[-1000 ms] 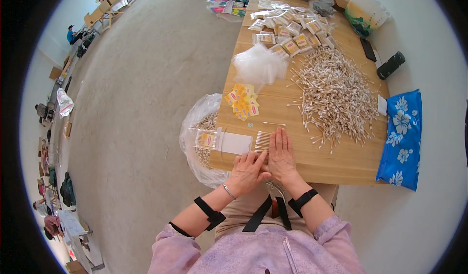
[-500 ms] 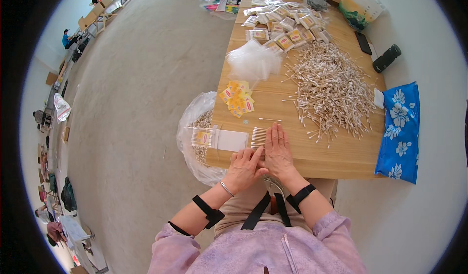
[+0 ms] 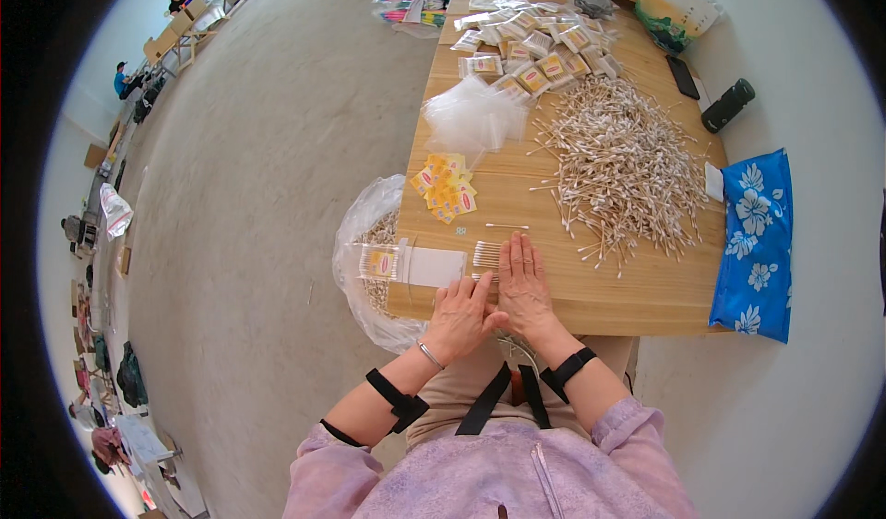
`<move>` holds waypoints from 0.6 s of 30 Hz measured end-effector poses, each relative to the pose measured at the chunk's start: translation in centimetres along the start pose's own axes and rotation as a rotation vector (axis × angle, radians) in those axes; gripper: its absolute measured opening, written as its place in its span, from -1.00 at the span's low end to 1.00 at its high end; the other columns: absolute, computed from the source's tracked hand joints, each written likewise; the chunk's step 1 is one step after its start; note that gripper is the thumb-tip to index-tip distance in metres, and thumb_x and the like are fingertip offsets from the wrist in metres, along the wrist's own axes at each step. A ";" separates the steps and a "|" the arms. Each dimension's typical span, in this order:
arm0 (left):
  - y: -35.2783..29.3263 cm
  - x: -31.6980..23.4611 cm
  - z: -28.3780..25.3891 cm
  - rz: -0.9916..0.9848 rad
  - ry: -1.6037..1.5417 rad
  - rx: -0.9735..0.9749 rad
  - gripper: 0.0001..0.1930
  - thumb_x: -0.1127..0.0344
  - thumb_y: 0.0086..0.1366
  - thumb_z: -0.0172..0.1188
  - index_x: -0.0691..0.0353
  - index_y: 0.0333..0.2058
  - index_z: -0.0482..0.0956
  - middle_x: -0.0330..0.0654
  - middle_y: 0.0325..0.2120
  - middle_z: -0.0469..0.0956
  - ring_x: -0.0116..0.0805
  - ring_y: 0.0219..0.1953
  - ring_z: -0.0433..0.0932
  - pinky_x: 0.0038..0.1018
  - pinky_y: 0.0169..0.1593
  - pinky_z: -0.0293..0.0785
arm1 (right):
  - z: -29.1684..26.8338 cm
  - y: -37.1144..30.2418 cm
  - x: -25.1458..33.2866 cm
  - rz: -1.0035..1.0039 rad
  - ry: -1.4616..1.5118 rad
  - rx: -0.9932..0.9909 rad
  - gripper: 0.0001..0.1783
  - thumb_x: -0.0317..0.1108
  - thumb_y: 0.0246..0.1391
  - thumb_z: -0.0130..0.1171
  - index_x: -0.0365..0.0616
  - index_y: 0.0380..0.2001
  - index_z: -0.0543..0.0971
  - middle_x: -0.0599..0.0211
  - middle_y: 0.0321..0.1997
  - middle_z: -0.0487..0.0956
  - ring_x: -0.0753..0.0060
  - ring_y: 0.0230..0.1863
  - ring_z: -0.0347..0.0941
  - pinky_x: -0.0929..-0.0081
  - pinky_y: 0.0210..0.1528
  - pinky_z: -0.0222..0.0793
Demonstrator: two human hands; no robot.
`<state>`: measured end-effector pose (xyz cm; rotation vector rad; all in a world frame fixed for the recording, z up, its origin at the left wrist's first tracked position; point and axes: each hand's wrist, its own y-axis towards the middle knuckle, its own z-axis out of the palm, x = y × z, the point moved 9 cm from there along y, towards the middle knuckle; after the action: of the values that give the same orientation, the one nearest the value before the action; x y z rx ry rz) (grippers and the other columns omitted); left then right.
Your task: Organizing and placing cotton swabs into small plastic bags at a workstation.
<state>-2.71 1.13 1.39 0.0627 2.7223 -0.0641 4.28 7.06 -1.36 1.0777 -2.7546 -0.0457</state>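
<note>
A neat row of cotton swabs [image 3: 486, 254] lies on the table near its front edge. My right hand [image 3: 524, 293] is flat against the row's right side, fingers together and stretched out. At the row's near end my left hand [image 3: 459, 316] touches the swabs with its fingertips, fingers partly bent and thumb toward my right hand. Left of the row is a white rectangular block [image 3: 437, 267]. Beside that, a clear packet [image 3: 379, 262] of swabs with a yellow card sticks out past the table edge. One loose swab [image 3: 508, 226] lies beyond the row.
A large heap of swabs [image 3: 628, 168] covers the right of the table [image 3: 572, 302]. Yellow cards [image 3: 446, 189], clear empty bags [image 3: 472, 116] and filled packets [image 3: 535, 53] lie farther back. A blue flowered pack [image 3: 755, 247] and black bottle [image 3: 729, 106] stand right; a plastic-lined container [image 3: 355, 311] sits below left.
My left index finger has drawn slightly left, away from my right hand, along the near end of the swab row. My right hand stays flat beside the row.
</note>
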 end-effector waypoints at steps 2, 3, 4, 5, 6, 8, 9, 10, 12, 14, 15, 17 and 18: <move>0.1 -0.2 -0.1 0.013 -0.035 0.005 -0.25 -0.13 0.24 0.05 0.26 0.25 0.14 -0.02 -0.17 0.36 -0.08 -0.09 0.36 -0.23 0.00 0.22 | 0.1 0.0 -0.1 0.001 -0.010 -0.012 0.19 0.22 -0.14 0.12 -0.45 0.31 -0.09 -0.20 0.43 -0.13 -0.11 0.47 -0.30 0.11 0.46 -0.39; 0.2 -0.3 -0.2 0.015 -0.035 0.006 -0.25 -0.13 0.24 0.05 0.26 0.25 0.14 -0.02 -0.17 0.36 -0.08 -0.09 0.36 -0.23 0.00 0.22 | 0.1 -0.1 -0.2 0.001 -0.020 -0.025 0.19 0.23 -0.15 0.11 -0.45 0.31 -0.09 -0.20 0.43 -0.13 -0.11 0.47 -0.30 0.10 0.46 -0.39; 0.3 -0.3 -0.4 -0.002 -0.037 0.020 -0.25 -0.13 0.24 0.05 0.26 0.25 0.14 -0.02 -0.17 0.37 -0.08 -0.10 0.37 -0.23 -0.01 0.23 | -0.1 0.0 -0.1 0.001 -0.020 -0.024 0.19 0.23 -0.15 0.11 -0.45 0.31 -0.09 -0.20 0.43 -0.13 -0.11 0.47 -0.30 0.10 0.46 -0.39; 0.5 -0.2 -0.5 -0.018 -0.039 0.035 -0.25 -0.13 0.25 0.04 0.26 0.25 0.14 -0.01 -0.18 0.38 -0.07 -0.10 0.38 -0.23 -0.02 0.25 | 0.1 0.0 -0.1 0.003 -0.028 0.020 0.14 0.17 -0.12 0.10 -0.45 0.31 -0.08 -0.20 0.43 -0.16 -0.09 0.48 -0.32 0.10 0.46 -0.42; 0.7 -0.1 -0.4 -0.018 -0.039 0.035 -0.25 -0.13 0.25 0.04 0.26 0.25 0.14 -0.01 -0.18 0.38 -0.07 -0.10 0.38 -0.23 -0.02 0.25 | 0.3 0.0 -0.1 0.005 -0.037 0.065 0.09 0.11 -0.10 0.08 -0.44 0.31 -0.07 -0.20 0.44 -0.18 -0.07 0.48 -0.34 0.09 0.46 -0.44; 1.1 0.4 -0.1 -0.064 -0.051 0.048 -0.24 -0.13 0.21 0.08 0.25 0.24 0.17 -0.04 -0.18 0.42 -0.10 -0.12 0.41 -0.22 -0.06 0.28 | 0.0 0.0 0.1 0.009 0.019 0.054 0.08 0.09 -0.10 0.07 -0.45 0.31 -0.08 -0.21 0.44 -0.18 -0.08 0.48 -0.35 0.09 0.46 -0.44; 1.2 0.5 -0.1 -0.065 -0.050 0.047 -0.24 -0.13 0.21 0.08 0.25 0.24 0.17 -0.04 -0.18 0.42 -0.10 -0.12 0.41 -0.22 -0.06 0.28 | -0.1 0.0 0.1 0.012 0.075 0.044 0.07 0.07 -0.09 0.06 -0.46 0.31 -0.08 -0.21 0.43 -0.17 -0.09 0.48 -0.35 0.08 0.46 -0.44; 1.3 0.4 0.0 -0.056 -0.036 0.059 -0.24 -0.12 0.22 0.09 0.25 0.25 0.15 -0.04 -0.19 0.42 -0.10 -0.13 0.42 -0.22 -0.06 0.28 | -0.1 0.1 0.0 0.013 0.074 0.043 0.07 0.07 -0.09 0.06 -0.46 0.31 -0.08 -0.21 0.43 -0.17 -0.09 0.48 -0.35 0.08 0.46 -0.44; 1.4 0.3 0.1 -0.046 -0.022 0.070 -0.23 -0.11 0.22 0.09 0.25 0.26 0.14 -0.03 -0.19 0.43 -0.10 -0.13 0.42 -0.22 -0.07 0.28 | 0.1 0.0 0.0 -0.003 -0.063 0.054 0.06 0.06 -0.07 0.03 -0.48 0.30 -0.09 -0.21 0.43 -0.17 -0.10 0.48 -0.35 0.08 0.46 -0.44; 1.2 0.2 0.1 -0.031 -0.022 0.067 -0.23 -0.11 0.22 0.09 0.24 0.27 0.12 -0.04 -0.19 0.43 -0.10 -0.13 0.42 -0.22 -0.08 0.28 | 0.0 0.0 0.1 -0.003 -0.033 0.051 0.04 0.06 -0.06 0.01 -0.48 0.30 -0.09 -0.21 0.43 -0.17 -0.10 0.48 -0.35 0.08 0.46 -0.44; 1.2 0.3 0.0 -0.032 -0.021 0.066 -0.23 -0.11 0.22 0.09 0.24 0.27 0.12 -0.04 -0.19 0.43 -0.10 -0.13 0.42 -0.22 -0.08 0.28 | -0.1 0.0 0.2 -0.002 -0.003 0.050 0.03 0.05 -0.04 0.00 -0.49 0.30 -0.08 -0.21 0.43 -0.16 -0.11 0.48 -0.35 0.08 0.46 -0.44; 1.2 0.1 -0.2 -0.024 -0.031 0.055 -0.25 -0.08 0.24 0.07 0.24 0.27 0.12 -0.02 -0.19 0.43 -0.06 -0.11 0.42 -0.21 -0.06 0.30 | 0.0 0.0 0.1 -0.002 0.017 0.030 0.03 0.05 -0.05 0.00 -0.49 0.30 -0.08 -0.21 0.43 -0.16 -0.11 0.48 -0.35 0.09 0.46 -0.44; 1.3 0.0 -0.3 -0.023 -0.031 0.054 -0.25 -0.08 0.24 0.07 0.24 0.27 0.12 -0.02 -0.19 0.43 -0.06 -0.11 0.42 -0.21 -0.06 0.30 | -0.1 0.0 0.0 -0.003 0.039 0.011 0.03 0.05 -0.06 0.00 -0.50 0.30 -0.07 -0.21 0.43 -0.16 -0.10 0.48 -0.36 0.09 0.46 -0.44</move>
<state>-2.75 2.47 1.60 0.0459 2.6904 -0.1434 4.30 7.06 -1.30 1.0742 -2.7215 -0.0102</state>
